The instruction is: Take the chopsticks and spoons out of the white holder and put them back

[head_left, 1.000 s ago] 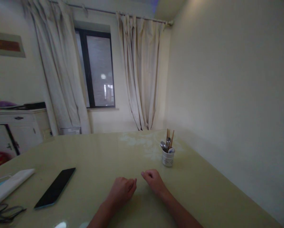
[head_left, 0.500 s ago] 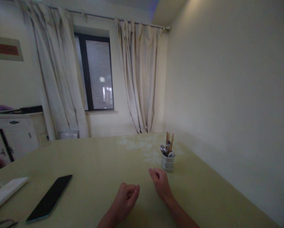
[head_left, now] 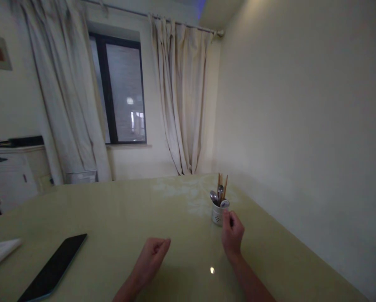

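My left hand (head_left: 150, 256) is curled into a fist over the table, thumb on top, with nothing showing in it. Closed in the same way, my right hand (head_left: 232, 233) is just in front of a white utensil holder (head_left: 217, 217) and overlaps its right side in view; whether they touch I cannot tell. Out of the holder stick wooden chopsticks (head_left: 225, 186), metal spoons (head_left: 213, 196) and a white round-ended piece (head_left: 225, 204).
A dark tablet-like slab (head_left: 56, 266) lies on the pale green table (head_left: 112, 214) at left, near a white flat object (head_left: 1, 251). A wall (head_left: 301, 167) borders the right side. Behind are curtains (head_left: 183, 96), a window (head_left: 126, 92) and a white cabinet (head_left: 14, 176).
My fists have moved apart: the right one went right and up in view, overlapping the utensil holder, and the left one went left. The view has turned slightly to the right.
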`<state>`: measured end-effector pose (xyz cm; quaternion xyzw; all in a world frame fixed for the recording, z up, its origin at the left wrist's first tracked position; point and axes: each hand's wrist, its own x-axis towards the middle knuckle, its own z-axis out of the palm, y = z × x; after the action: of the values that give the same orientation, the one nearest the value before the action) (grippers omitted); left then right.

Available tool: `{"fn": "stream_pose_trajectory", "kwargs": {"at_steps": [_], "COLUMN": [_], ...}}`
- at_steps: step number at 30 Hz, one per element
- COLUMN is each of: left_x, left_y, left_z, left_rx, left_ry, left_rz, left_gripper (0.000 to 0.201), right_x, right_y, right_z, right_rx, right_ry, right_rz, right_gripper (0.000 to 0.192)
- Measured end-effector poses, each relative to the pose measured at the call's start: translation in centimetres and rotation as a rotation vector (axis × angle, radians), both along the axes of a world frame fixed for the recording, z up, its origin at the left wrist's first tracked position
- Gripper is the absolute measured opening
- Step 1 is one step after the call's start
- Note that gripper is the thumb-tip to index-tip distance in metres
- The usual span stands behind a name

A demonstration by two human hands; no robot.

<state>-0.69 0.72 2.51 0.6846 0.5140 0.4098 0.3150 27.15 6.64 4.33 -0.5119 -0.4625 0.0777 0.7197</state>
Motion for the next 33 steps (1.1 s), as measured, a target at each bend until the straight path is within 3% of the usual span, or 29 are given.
{"fn": "stream_pose_trajectory", "kwargs": {"at_steps": [4,11,14,17,21,25,29,33], "left_x": [0.3,0.5,0.8,1.2,1.4,1.3,0.7,0.0], "left_y": [0.3,0.3,0.3,0.4,-0.1,-0.4,0.3,1.4], "left_z": [-0.4,-0.4,-0.9,-1.4,-0.8,0.5,0.7,0.1], "left_rx": [-0.08,-0.068,-0.08,-0.112,-0.113,-0.131,-0.073,-0.126], "left_ry": [0.003,0.046,0.013,0.082,0.081,-0.008,-0.137,-0.365], "left_rz": [-0.046,-0.076,0.006,-0.015,-0.063,-0.114,-0.022,0.03], "left_gripper": [0.071,0.068,0.065,0.063,0.053,0.047,0.045,0.06], "right_x": [1.0,2.0,2.2,2.1,1.7,1.7,1.2,-0.7], "right_y": [1.0,2.8,3.9,4.7,5.0,5.0,4.5,2.7], "right_z": [-0.1,-1.5,-2.3,-3.2,-4.0,-3.9,-3.5,-2.9], "right_rx": [-0.011,0.008,-0.033,-0.13,-0.231,-0.208,-0.222,-0.317], "right_ry": [0.091,0.202,0.169,0.128,0.083,0.044,0.019,0.025], "right_rz": [-0.049,-0.125,-0.199,-0.205,-0.075,0.025,0.133,0.422], "right_gripper": [0.053,0.042,0.057,0.081,0.096,0.076,0.068,0.075]}}
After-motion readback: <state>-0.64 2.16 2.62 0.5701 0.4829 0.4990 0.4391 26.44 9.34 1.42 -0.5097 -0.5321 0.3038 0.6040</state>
